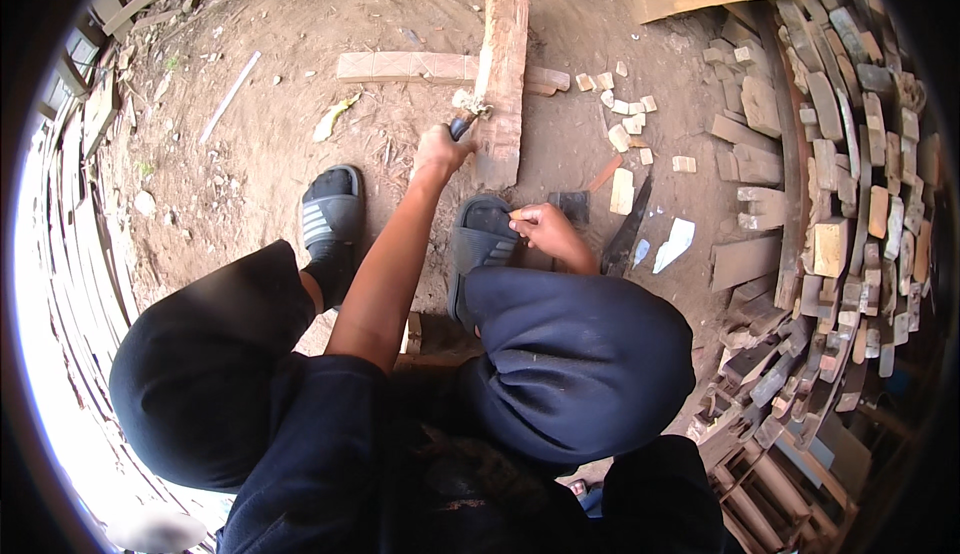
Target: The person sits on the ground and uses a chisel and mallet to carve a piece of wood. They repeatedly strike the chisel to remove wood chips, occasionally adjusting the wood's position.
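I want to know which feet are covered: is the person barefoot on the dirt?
No, both feet wear dark slide sandals, one beside the left hand and one by the right hand.

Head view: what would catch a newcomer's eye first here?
The long wooden beam lying on the dirt at top centre, crossing a flatter plank. The left hand grips a dark-handled tool against its near end, while the right hand pinches a small piece by the sandal. Stacked wood offcuts fill the right side.
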Available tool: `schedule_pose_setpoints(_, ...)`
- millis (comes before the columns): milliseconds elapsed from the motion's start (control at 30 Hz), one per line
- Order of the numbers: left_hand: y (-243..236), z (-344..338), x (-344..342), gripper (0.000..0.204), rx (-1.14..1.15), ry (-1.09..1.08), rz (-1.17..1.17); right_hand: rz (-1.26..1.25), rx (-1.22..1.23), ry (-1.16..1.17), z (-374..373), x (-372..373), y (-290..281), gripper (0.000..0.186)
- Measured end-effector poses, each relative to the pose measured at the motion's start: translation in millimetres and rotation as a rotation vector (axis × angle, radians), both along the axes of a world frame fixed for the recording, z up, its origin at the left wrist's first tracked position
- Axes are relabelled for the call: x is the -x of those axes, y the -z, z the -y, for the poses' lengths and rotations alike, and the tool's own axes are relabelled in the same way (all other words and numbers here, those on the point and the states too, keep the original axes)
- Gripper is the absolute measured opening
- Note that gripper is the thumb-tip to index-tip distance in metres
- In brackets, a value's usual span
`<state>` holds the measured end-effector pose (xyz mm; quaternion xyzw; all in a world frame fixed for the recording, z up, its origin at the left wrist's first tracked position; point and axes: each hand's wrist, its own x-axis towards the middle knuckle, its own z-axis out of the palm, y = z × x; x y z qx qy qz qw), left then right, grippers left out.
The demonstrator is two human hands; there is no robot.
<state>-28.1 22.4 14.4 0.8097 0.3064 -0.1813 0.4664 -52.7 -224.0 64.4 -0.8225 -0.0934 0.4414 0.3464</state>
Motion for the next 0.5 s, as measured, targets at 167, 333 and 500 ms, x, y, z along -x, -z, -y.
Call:
schedule_pose_setpoints(167,11,-1,6,0.061,-0.024,-0.023,0.034,-0.042,-0.036,0.053,-9,-11,0,0.015)
schedule_pose_setpoints(333,12,3,2,0.061,-0.035,-0.025,0.057,0.124,-0.173,0.145,-7,-1,12,0.015)
schedule_pose_setpoints(500,12,2,1,0.060,-0.026,0.002,0.069,0.342,-0.318,0.063,-13,2,7,0.012)
